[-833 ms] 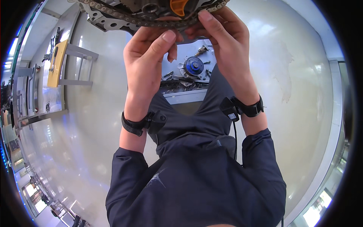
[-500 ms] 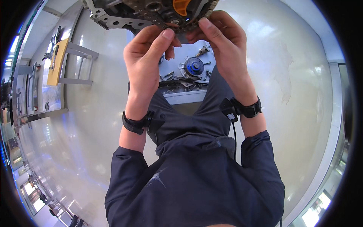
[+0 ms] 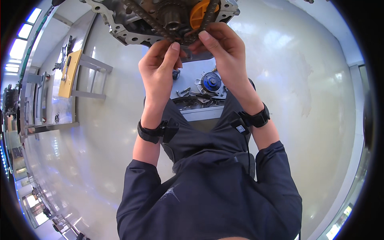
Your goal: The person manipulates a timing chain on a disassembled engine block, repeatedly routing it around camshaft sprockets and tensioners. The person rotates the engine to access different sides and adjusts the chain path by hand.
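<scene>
An engine block (image 3: 117, 29) with its inner face exposed fills the top middle of the view. A metal timing chain (image 3: 149, 21) runs down it in a V around a central shaft (image 3: 173, 20), past an orange plastic piece (image 3: 197, 17) on the right. At the chain's lower bend, my left hand (image 3: 160, 60) pinches its left side between thumb and fingers. My right hand (image 3: 224, 50) grips the chain's right side, thumb on top. Both sets of fingertips are partly hidden under the engine's lower edge.
Below my hands, between my knees, a pale tray (image 3: 204, 115) holds a round blue-and-black pulley part (image 3: 211, 82), several bolts (image 3: 183, 92) and a dark curved strip. At the left stands a metal bench with a yellow board (image 3: 70, 76).
The view has shifted, showing more of the engine, its central shaft and the orange piece. My hands stay on the chain and have come a little closer together.
</scene>
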